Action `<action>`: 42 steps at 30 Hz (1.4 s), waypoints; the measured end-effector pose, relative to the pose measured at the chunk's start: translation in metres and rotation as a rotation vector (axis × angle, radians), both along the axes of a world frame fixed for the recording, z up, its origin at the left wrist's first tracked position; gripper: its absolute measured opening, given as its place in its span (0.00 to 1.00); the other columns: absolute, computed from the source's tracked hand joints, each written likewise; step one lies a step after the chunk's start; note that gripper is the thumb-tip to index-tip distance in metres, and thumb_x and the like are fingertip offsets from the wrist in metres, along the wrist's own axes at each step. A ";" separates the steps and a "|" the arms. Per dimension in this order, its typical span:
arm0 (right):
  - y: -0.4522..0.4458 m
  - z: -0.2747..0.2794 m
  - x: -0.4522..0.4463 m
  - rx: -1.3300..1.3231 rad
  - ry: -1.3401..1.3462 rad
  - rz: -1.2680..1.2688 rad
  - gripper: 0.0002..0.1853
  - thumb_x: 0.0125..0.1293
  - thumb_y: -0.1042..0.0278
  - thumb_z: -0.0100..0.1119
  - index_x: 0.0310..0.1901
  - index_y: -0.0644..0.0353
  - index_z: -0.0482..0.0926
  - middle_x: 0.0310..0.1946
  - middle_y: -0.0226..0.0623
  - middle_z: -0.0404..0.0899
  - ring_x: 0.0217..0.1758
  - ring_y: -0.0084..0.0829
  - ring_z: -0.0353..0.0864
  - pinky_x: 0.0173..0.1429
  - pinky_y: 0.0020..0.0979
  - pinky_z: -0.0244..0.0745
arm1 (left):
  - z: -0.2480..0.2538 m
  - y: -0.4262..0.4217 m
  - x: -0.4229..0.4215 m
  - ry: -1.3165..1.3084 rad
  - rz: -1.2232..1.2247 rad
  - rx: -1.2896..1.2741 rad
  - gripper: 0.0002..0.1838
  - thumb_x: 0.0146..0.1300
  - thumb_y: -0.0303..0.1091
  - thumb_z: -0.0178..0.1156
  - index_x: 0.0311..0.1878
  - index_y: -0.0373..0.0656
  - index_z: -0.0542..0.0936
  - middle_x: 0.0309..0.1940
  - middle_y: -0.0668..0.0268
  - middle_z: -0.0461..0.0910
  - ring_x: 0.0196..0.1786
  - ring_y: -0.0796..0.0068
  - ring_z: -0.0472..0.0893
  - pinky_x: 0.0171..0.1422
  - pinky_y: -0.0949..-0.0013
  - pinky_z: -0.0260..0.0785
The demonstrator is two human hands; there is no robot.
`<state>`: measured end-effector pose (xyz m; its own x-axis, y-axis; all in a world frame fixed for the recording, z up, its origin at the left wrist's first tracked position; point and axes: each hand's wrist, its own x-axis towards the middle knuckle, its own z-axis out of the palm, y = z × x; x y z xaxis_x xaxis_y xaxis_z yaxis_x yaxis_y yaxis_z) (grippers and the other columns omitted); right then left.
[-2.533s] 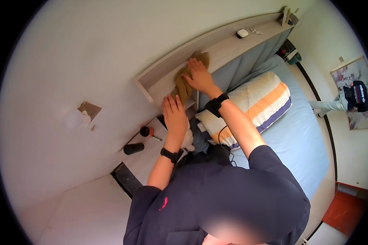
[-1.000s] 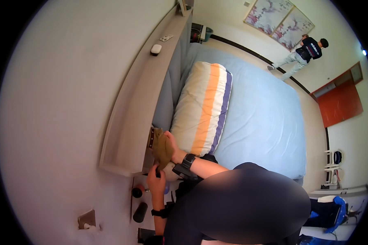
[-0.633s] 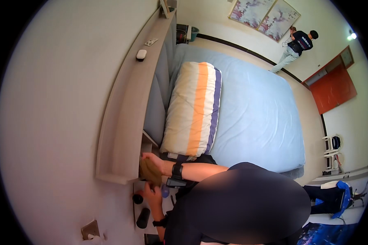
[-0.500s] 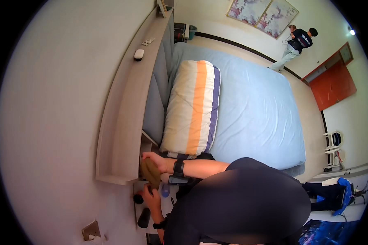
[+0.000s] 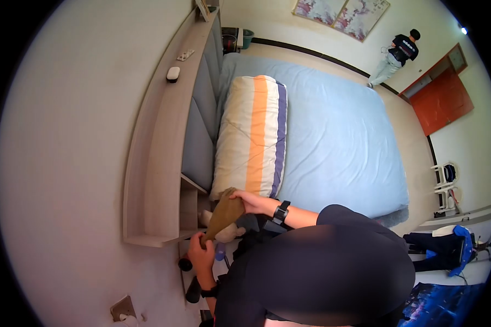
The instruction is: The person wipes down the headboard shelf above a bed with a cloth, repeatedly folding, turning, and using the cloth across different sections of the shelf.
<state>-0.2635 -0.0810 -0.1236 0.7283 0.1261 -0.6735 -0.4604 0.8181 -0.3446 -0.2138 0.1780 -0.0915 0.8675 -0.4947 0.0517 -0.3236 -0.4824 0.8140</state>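
A brown cloth [image 5: 225, 213] is stretched slantwise between my two hands beside the end of the headboard. My right hand [image 5: 246, 201] grips its upper end near the folded quilt [image 5: 251, 139]. My left hand [image 5: 202, 255] is closed on the lower end, above a small bedside surface. Behind the cloth is a cream, soft-looking rounded thing [image 5: 230, 234], partly hidden. A bluish-purple item [image 5: 220, 252] stands close to my left hand, and two dark cylindrical things, an upper one [image 5: 185, 264] and a lower one [image 5: 193, 290], are beside that forearm.
The wooden headboard shelf [image 5: 161, 147] holds a white-and-black case [image 5: 173, 74] and a small pack [image 5: 185, 55]. An open cubby [image 5: 189, 204] is at its near end. A bed with a light blue sheet [image 5: 338, 136] fills the middle. Another person [image 5: 402, 52] stands by the far wall.
My right hand has moved right and up, away from the headboard, drawing the cloth out longer. The cream thing behind it now shows. The other person has lowered their hands from the picture.
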 end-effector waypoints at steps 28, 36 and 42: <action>-0.007 0.126 -0.014 -1.100 -0.616 0.268 0.22 0.51 0.76 0.71 0.49 0.62 0.76 0.40 0.29 0.78 0.41 0.22 0.76 0.46 0.26 0.73 | 0.029 -0.074 0.000 0.662 -0.177 -0.470 0.18 0.74 0.36 0.48 0.59 0.35 0.75 0.53 0.68 0.78 0.57 0.79 0.72 0.64 0.72 0.63; -0.046 0.083 -0.060 -1.129 -0.727 0.134 0.10 0.63 0.73 0.64 0.35 0.60 0.70 0.34 0.27 0.74 0.38 0.23 0.73 0.44 0.26 0.70 | 0.050 -0.075 -0.005 0.409 -0.078 -0.442 0.15 0.75 0.38 0.51 0.48 0.35 0.81 0.38 0.75 0.79 0.40 0.84 0.74 0.46 0.77 0.67; -0.037 0.080 -0.074 -0.861 -0.702 0.116 0.09 0.69 0.79 0.56 0.45 0.56 0.67 0.45 0.25 0.72 0.50 0.16 0.68 0.56 0.21 0.66 | -0.027 -0.082 -0.016 0.855 -0.268 -0.702 0.29 0.72 0.54 0.52 0.63 0.38 0.72 0.57 0.66 0.76 0.58 0.73 0.74 0.63 0.68 0.65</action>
